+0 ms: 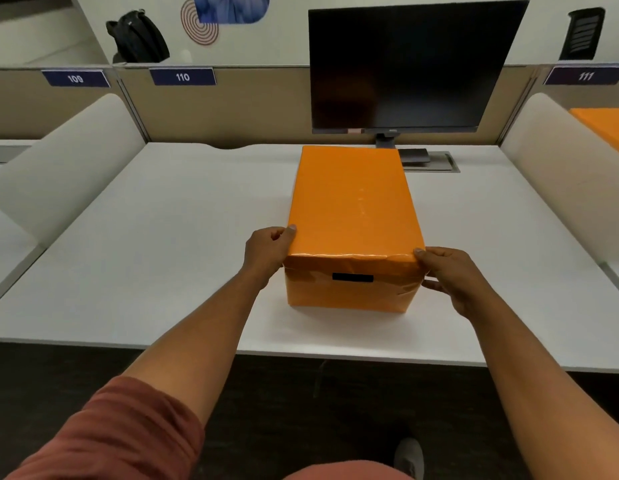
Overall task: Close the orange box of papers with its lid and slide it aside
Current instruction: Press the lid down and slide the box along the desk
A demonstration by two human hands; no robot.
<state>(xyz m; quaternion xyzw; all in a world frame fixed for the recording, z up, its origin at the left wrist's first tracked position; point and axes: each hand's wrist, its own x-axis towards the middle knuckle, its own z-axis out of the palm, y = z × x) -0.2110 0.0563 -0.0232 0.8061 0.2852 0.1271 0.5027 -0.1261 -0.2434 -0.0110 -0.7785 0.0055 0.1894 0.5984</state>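
Two hands, left hand [268,249] and right hand [457,277], clasp one lidded orange box [353,216].

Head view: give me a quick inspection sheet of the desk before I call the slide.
Surface: white desk, bare around the box.
Job's things: orange paper-wrapped box with its orange lid seated on top; a black slot on the near face.
Clutter: nothing seen on the desk beyond the black monitor at the back.
Hands: left hand and right hand grip the lid's near corners.
Cables: nothing seen.
Surroundings: beige partition with plates 109, 110, 111; black backpack behind it; another orange object on the desk to the right.
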